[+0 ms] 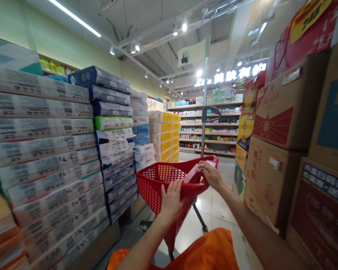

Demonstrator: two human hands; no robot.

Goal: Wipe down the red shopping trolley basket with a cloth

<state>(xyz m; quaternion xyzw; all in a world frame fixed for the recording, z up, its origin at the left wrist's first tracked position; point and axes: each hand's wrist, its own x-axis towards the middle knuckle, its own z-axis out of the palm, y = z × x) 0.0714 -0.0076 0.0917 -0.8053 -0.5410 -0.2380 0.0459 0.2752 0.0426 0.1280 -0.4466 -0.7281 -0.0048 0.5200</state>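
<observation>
A red plastic shopping cart stands in the aisle right in front of me, its basket tilted slightly. My left hand lies on the cart's near rim, fingers curled over the edge. My right hand grips the red handle bar at the cart's right side, fingers wrapped round it. A thin metal pole with a pale flag rises from the cart. An orange garment shows at the bottom.
Tall stacks of wrapped tissue packs line the left. Stacked cardboard boxes crowd the right. Yellow-white cartons stand further down on the left. Store shelves run across the far end. Pale tiled floor runs between.
</observation>
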